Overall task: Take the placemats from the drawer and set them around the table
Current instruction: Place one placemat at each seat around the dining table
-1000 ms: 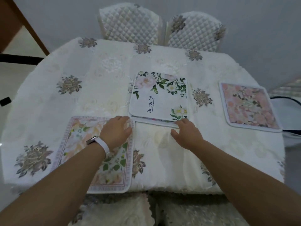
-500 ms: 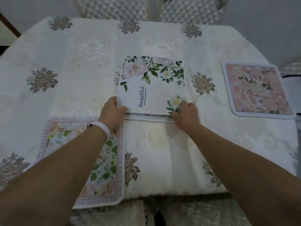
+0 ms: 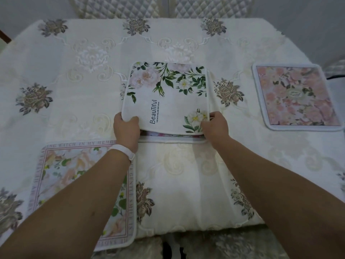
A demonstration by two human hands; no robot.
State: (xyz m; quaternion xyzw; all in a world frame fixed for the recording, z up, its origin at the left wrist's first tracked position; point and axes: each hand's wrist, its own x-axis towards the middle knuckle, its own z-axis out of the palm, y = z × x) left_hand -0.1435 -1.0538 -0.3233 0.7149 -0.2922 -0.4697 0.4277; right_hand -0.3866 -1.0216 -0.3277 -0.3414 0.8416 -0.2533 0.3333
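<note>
Where it lay flat, top placemat (image 3: 168, 105) lifted

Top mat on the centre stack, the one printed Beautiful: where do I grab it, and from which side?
Take the Beautiful mat by its two near corners, coming from the near edge. That edge curls up off the mat beneath, leaving room for fingers under it. The left hand and right hand pinch those corners.

Open tablecloth (image 3: 74, 75) beyond, probably chairs (image 3: 119, 6) behind
</note>
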